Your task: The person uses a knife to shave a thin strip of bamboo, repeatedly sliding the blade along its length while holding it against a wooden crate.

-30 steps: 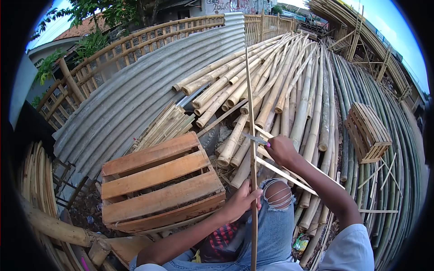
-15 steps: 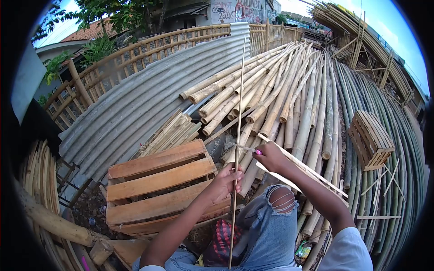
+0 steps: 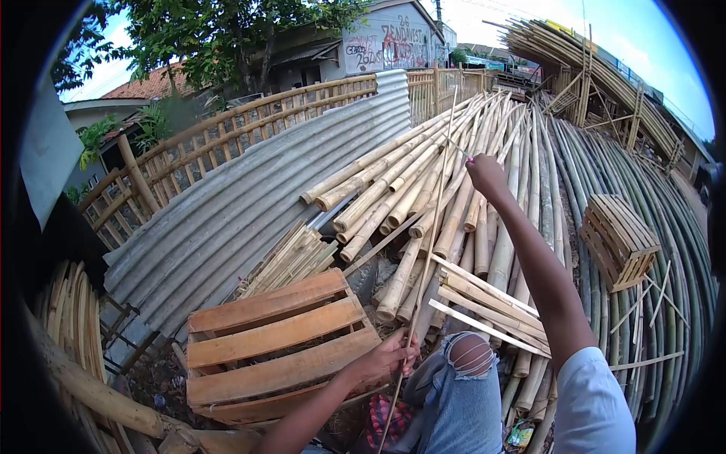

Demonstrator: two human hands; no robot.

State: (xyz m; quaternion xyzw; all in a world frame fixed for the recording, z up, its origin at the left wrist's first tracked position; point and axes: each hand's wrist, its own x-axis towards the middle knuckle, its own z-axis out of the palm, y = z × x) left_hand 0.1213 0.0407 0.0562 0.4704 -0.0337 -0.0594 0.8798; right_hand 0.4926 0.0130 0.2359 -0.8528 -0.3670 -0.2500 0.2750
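Observation:
A long thin bamboo strip [image 3: 428, 261] rises at a slant from between my legs toward the fence. My left hand [image 3: 395, 354] is closed around its lower part, beside the wooden crate. Far up the strip, my outstretched right hand [image 3: 486, 175] grips a knife [image 3: 460, 149] with a pink part at its handle. The blade points up and left and meets or nearly meets the strip near its upper end. Several pale split bamboo pieces [image 3: 491, 303] lie just past my knee, which shows through torn jeans.
A slatted wooden crate [image 3: 276, 337] stands at left, a smaller crate [image 3: 618, 240] at right on green poles [image 3: 673, 250]. Thick bamboo poles [image 3: 423, 189] fill the middle. Corrugated sheeting [image 3: 257, 204] runs along the bamboo fence [image 3: 249, 125]. Split bamboo bundles lie at left.
My right hand and the knife have moved forward and up along the strip. My left hand is slightly lower in view, still around the strip, whose top now leans right. The view has tilted up.

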